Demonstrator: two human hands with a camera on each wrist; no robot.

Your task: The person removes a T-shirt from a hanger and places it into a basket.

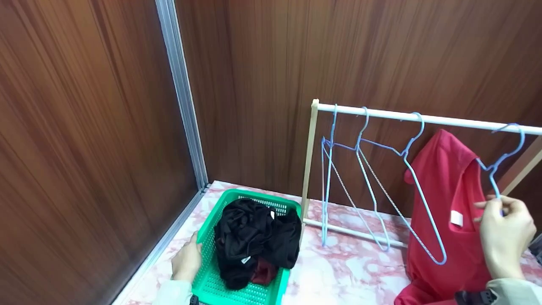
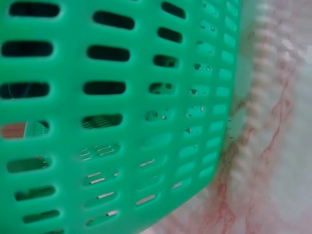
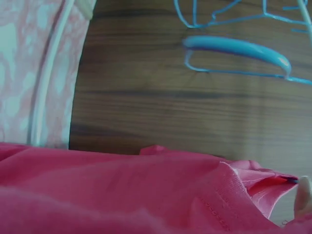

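A green plastic basket sits on the marble top, holding crumpled black clothes and a bit of dark red cloth. My left hand rests against the basket's left wall, and the left wrist view shows only that slotted wall. My right hand pinches the neck of a blue wire hanger hooked over the white rail. A red shirt hangs on that hanger and fills the bottom of the right wrist view as red shirt cloth.
Three empty blue hangers hang on the rail left of the shirt, also seen as blue hangers. The rack's wooden post stands beside the basket. Brown wood walls close the corner. The marble top lies under the rack.
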